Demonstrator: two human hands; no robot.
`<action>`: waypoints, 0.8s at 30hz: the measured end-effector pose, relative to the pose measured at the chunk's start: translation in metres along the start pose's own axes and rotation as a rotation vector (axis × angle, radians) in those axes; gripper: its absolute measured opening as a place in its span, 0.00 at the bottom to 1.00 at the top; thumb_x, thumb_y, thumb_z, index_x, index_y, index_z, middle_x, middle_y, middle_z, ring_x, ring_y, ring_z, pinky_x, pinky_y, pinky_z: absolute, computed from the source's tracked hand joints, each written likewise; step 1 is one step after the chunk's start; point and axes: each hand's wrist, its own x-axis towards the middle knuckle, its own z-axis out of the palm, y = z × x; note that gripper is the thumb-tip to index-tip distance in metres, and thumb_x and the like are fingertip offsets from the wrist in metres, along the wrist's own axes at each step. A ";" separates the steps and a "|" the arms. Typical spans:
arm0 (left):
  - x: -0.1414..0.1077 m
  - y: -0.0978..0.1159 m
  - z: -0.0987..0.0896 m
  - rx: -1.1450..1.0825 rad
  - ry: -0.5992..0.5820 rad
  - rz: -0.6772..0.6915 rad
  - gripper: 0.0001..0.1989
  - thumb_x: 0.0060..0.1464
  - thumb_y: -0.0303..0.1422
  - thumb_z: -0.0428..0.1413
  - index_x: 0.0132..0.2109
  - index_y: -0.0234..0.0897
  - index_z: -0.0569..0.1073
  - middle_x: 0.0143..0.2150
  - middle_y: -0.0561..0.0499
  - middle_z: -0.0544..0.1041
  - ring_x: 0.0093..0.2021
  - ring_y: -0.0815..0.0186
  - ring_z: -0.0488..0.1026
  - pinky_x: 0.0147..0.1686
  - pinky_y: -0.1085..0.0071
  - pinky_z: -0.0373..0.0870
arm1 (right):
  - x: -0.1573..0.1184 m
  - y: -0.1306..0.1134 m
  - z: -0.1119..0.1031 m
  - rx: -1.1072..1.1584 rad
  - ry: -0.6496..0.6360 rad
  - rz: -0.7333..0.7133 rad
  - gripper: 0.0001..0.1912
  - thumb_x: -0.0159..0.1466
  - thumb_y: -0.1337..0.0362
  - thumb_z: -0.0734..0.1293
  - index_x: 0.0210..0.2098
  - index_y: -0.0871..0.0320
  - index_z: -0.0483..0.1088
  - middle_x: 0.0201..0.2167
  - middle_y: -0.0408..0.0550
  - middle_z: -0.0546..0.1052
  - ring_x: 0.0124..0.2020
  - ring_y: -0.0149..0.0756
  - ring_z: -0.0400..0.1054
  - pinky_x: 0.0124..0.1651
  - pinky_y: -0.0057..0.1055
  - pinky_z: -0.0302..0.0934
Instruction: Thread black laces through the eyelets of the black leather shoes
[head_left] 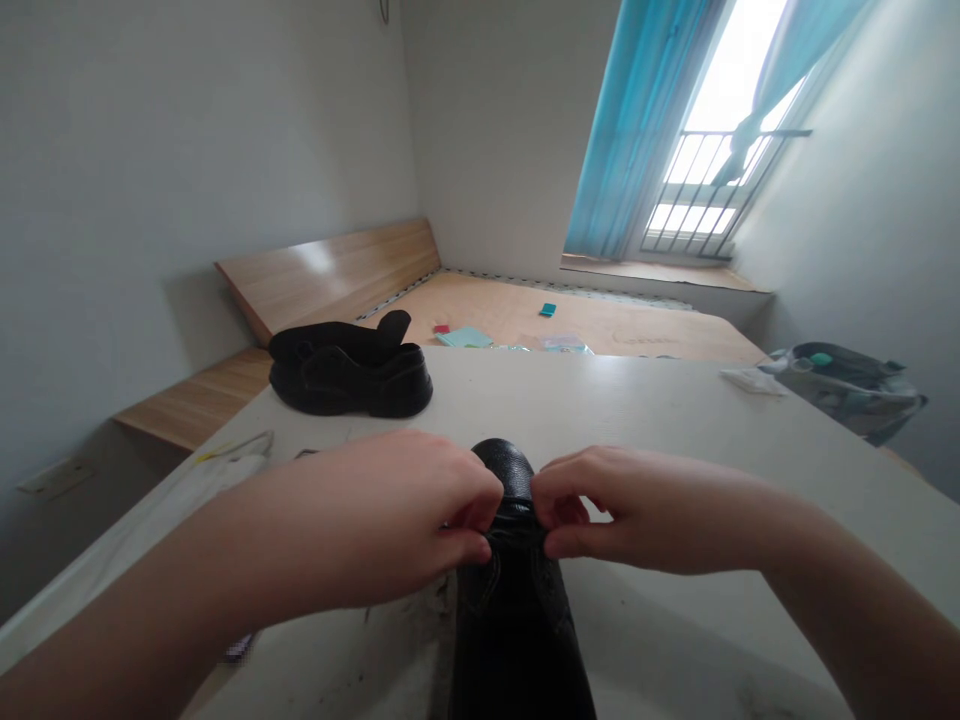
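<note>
A black leather shoe point(511, 620) lies on the white table, its toe pointing away from me. From the left, my left hand point(457, 510) pinches the upper of this shoe near its lacing flaps, thumb and fingers closed. Opposite it, my right hand point(574, 510) grips the right side of the same upper in a pinch. Whether a lace is caught between the fingertips is too dark to make out. Farther back on the left stands another black shoe point(352, 380), side-on, with a dark flap or piece rising above it.
The white table point(637, 400) spans the foreground. Beyond it is a wooden bed board point(487, 295) with a teal item point(548, 310) and several small papers or packets. A clear plastic bag point(847, 375) sits at right, near white tissue point(754, 381). A yellow-tipped cord lies at left.
</note>
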 end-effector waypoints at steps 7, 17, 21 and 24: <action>-0.004 -0.001 0.000 -0.013 -0.025 -0.021 0.09 0.56 0.37 0.54 0.30 0.42 0.75 0.27 0.52 0.75 0.28 0.64 0.69 0.24 0.69 0.54 | -0.005 0.000 -0.009 0.056 -0.136 -0.038 0.08 0.65 0.65 0.64 0.29 0.56 0.65 0.23 0.38 0.67 0.24 0.28 0.60 0.28 0.25 0.54; -0.006 -0.005 -0.002 0.029 -0.080 -0.053 0.14 0.59 0.40 0.51 0.31 0.42 0.77 0.28 0.51 0.76 0.25 0.64 0.68 0.21 0.69 0.51 | -0.004 0.003 -0.008 0.332 -0.219 0.083 0.02 0.64 0.69 0.62 0.36 0.56 0.64 0.31 0.42 0.76 0.25 0.27 0.65 0.28 0.24 0.59; -0.002 -0.008 -0.003 -0.090 -0.093 -0.059 0.16 0.62 0.41 0.47 0.33 0.43 0.75 0.30 0.53 0.76 0.27 0.66 0.69 0.22 0.70 0.54 | -0.003 0.002 -0.015 0.445 -0.247 0.039 0.10 0.62 0.75 0.60 0.39 0.57 0.67 0.25 0.38 0.72 0.23 0.25 0.61 0.26 0.21 0.58; 0.004 -0.007 -0.001 -0.166 0.001 -0.068 0.17 0.64 0.42 0.45 0.35 0.42 0.75 0.33 0.55 0.77 0.31 0.66 0.71 0.26 0.71 0.57 | -0.005 0.004 -0.015 0.299 -0.274 0.002 0.13 0.61 0.76 0.59 0.36 0.59 0.75 0.24 0.39 0.70 0.23 0.25 0.60 0.26 0.21 0.55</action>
